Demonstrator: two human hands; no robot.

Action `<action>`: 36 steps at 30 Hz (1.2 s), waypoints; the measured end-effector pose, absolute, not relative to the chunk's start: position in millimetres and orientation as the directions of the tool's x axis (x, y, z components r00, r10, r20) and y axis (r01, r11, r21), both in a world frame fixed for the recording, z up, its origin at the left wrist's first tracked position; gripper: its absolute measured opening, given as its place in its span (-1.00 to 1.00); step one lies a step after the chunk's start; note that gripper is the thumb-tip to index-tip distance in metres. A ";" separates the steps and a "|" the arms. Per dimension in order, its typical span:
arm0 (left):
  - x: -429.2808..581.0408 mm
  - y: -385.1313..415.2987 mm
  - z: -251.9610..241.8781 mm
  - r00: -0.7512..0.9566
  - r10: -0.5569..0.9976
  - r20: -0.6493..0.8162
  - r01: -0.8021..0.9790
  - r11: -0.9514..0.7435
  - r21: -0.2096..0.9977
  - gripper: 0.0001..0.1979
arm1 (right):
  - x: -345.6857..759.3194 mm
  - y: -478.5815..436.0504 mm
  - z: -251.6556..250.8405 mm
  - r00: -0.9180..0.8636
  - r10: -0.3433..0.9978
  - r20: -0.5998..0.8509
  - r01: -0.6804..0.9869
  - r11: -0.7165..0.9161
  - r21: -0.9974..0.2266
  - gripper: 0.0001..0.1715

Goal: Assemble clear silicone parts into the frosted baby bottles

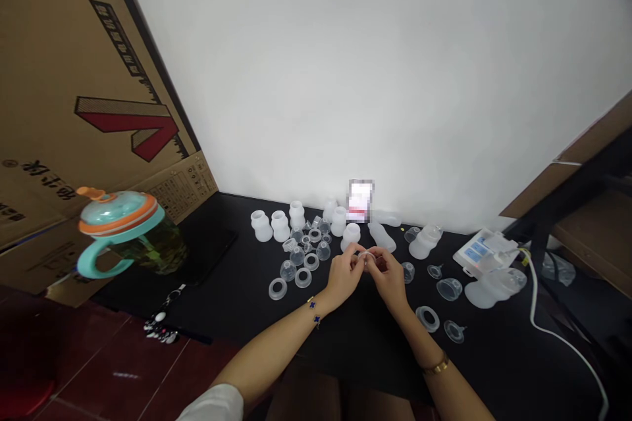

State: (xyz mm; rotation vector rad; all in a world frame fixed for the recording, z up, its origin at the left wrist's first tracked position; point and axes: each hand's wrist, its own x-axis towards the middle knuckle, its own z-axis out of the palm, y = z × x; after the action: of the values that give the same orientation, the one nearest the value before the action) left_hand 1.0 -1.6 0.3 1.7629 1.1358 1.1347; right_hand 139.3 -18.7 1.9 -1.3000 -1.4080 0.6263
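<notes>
My left hand (344, 276) and my right hand (388, 276) meet over the black table, fingertips pinched together. Between them is a small translucent ring-like piece (366, 254), mostly covered by the fingers, so its exact kind is hard to make out. Just behind the fingers stands an open white bottle (351, 235). To the left lie several clear dome caps (288, 270) and translucent collar rings (303, 277). Right of my hands are another collar ring (427, 319), a clear cap (449, 289), a bottle nipple (454, 331) and a capped bottle (425, 241) lying tilted.
Several open bottles (280, 227) stand near the wall, by a propped phone (360, 200) with a blurred screen. A tea-filled jug (148, 237), a keychain (162, 325) and a large carton (74, 112) are left. A white box (486, 251) and cable (536, 316) sit right.
</notes>
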 end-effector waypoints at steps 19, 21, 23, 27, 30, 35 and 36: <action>0.1 -2.7 -2.5 0.158 0.955 0.250 0.190 -0.278 0.942 -0.74 | 136.6 -21.9 3.7 0.162 0.925 0.344 0.333 0.277 -0.901 -0.63; 0.1 -2.0 -2.6 0.159 0.954 0.256 0.225 -0.287 0.931 -0.75 | 137.1 -21.2 1.8 0.167 0.926 0.338 0.325 0.273 -0.906 -0.62; 0.2 -1.8 -1.4 0.159 0.952 0.260 0.261 -0.295 0.919 -0.76 | 137.9 -20.6 -0.3 0.173 0.926 0.335 0.323 0.268 -0.908 -0.61; 0.4 -2.0 2.6 0.162 0.954 0.252 0.287 -0.290 0.913 -0.75 | 139.5 -19.8 -2.9 0.175 0.924 0.340 0.332 0.270 -0.904 -0.63; 0.3 -2.1 4.4 0.187 0.951 0.246 0.286 -0.292 0.913 -0.73 | 140.5 -19.6 -3.2 0.172 0.917 0.361 0.353 0.285 -0.891 -0.64; -0.7 -2.2 5.0 0.250 0.934 0.254 0.270 -0.319 0.908 -0.66 | 141.5 -19.2 -2.8 0.169 0.913 0.370 0.357 0.293 -0.887 -0.64; -0.9 -2.2 5.1 0.245 0.935 0.255 0.269 -0.319 0.909 -0.65 | 141.4 -19.1 -2.7 0.167 0.916 0.365 0.352 0.290 -0.890 -0.64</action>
State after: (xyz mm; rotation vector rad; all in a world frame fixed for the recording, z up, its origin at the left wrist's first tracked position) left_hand -0.9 -2.2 5.1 1.7518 1.1148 1.0983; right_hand 141.4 -19.1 -2.7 -1.2728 -1.4023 0.6156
